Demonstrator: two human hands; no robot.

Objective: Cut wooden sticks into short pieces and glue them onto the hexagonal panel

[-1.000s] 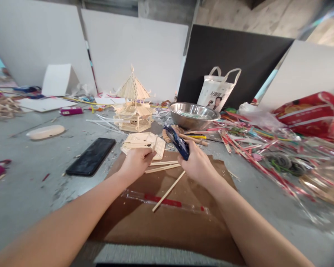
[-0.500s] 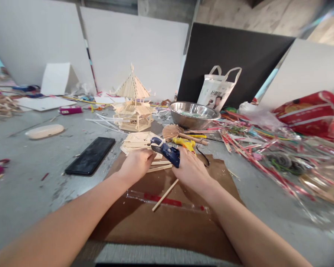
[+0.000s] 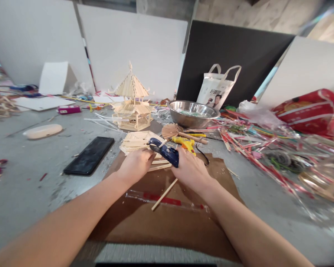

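My right hand [image 3: 193, 167] is wrapped round a dark blue hand cutter [image 3: 168, 153], whose head points left toward my other hand. My left hand [image 3: 137, 161] is closed in a pinch on a thin wooden stick [image 3: 163, 142]; the stick's end pokes out past the cutter's jaws, and its pinched part is hidden. Just behind my left hand lies a flat, many-sided panel of pale sticks [image 3: 135, 140]. Under my hands, loose sticks [image 3: 160, 168] lie on a brown board [image 3: 161, 230], and one longer stick [image 3: 164, 194] slants toward me.
A stick-built pavilion model [image 3: 132, 107] stands behind the panel. Nearby are a yellow glue gun [image 3: 185, 142], a steel bowl [image 3: 193, 114] and a brown fan-shaped piece [image 3: 170, 131]. A phone [image 3: 89, 155] and a white case [image 3: 43, 131] lie left; wrapped strips [image 3: 253, 155] crowd the right.
My right hand brought the cutter leftward to the stick in my left hand, uncovering the yellow glue gun. Over the last half second, both hands stay nearly still; the view shifts slightly.
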